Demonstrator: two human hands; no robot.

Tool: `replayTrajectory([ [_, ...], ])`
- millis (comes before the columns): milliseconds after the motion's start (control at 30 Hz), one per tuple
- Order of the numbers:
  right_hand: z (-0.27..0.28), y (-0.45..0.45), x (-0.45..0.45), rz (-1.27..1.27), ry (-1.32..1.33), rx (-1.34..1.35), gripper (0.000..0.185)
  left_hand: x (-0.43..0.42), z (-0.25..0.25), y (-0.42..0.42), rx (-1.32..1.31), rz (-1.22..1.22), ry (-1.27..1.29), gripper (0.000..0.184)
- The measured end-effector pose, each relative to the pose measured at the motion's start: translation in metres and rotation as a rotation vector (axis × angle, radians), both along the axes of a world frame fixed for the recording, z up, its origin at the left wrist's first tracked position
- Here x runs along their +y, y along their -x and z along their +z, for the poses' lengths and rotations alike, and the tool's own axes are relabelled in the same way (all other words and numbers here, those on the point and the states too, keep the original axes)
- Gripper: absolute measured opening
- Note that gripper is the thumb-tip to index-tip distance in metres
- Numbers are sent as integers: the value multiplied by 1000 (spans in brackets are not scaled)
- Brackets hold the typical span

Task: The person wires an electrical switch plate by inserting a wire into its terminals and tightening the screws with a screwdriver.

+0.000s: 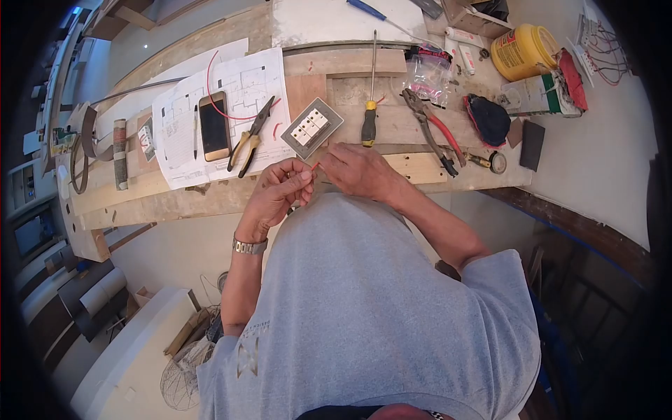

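Between my two hands, at the near edge of the bench, is a short red wire [315, 166]. My left hand [285, 183] pinches its left end between thumb and fingers. The fingers of my right hand [360, 171] are closed at its other end and partly hide it. Just beyond my hands lies a grey-framed switch plate [312, 129] with white modules. A yellow-and-black screwdriver [369, 122] points away beyond my right hand. Pliers with cream-and-black handles [250, 140] rest on the papers to the left.
Printed plans [175, 133] lie on the wooden bench [161, 208], under a phone [214, 126] and a longer red wire. Red-handled pliers [434, 126], a dark cloth [488, 119], a yellow tub [523, 54] and a plastic bag [427, 75] stand or lie to the right.
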State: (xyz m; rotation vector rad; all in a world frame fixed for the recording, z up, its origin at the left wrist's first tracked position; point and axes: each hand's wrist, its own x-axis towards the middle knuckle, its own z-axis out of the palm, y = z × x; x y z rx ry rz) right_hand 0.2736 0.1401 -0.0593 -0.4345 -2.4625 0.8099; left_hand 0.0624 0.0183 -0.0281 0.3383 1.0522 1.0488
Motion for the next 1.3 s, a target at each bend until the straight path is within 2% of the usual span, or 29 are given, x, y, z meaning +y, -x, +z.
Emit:
replayTrajectory([
  [233,-8,3,-7,-15,-32,54,10,4,0,-3,151,-8,-42,15],
  [300,-7,4,-10,-52,52,11,10,6,-2,-4,339,-44,-103,16],
  [333,-9,6,-11,-47,53,12,10,7,-3,-4,341,-39,-101,16],
  [400,-11,8,-13,-43,217,20,10,8,-7,-4,656,-52,-169,17],
  [500,-7,16,-4,-59,191,-18,12,8,-16,-2,800,-109,-145,18],
  [633,4,19,1,-31,181,17,13,7,-14,-4,898,-133,-147,17],
  [733,-4,16,7,2,119,-17,14,10,-8,-8,786,-69,-162,16],
  [800,-1,15,8,-44,199,-8,16,12,2,-8,1265,-106,-415,15],
  [833,1,14,8,-42,201,-9,16,12,3,-9,1264,-105,-412,15],
  [900,7,15,10,-53,206,-3,16,12,4,-9,1460,-166,-467,15],
  [1100,17,18,16,-10,162,-3,15,17,7,-8,1595,-250,-516,17],
  [1233,14,17,15,-11,188,21,14,20,11,-2,1647,-217,-515,19],
  [1300,12,18,14,-3,240,13,14,18,11,4,1643,-329,-656,18],
])
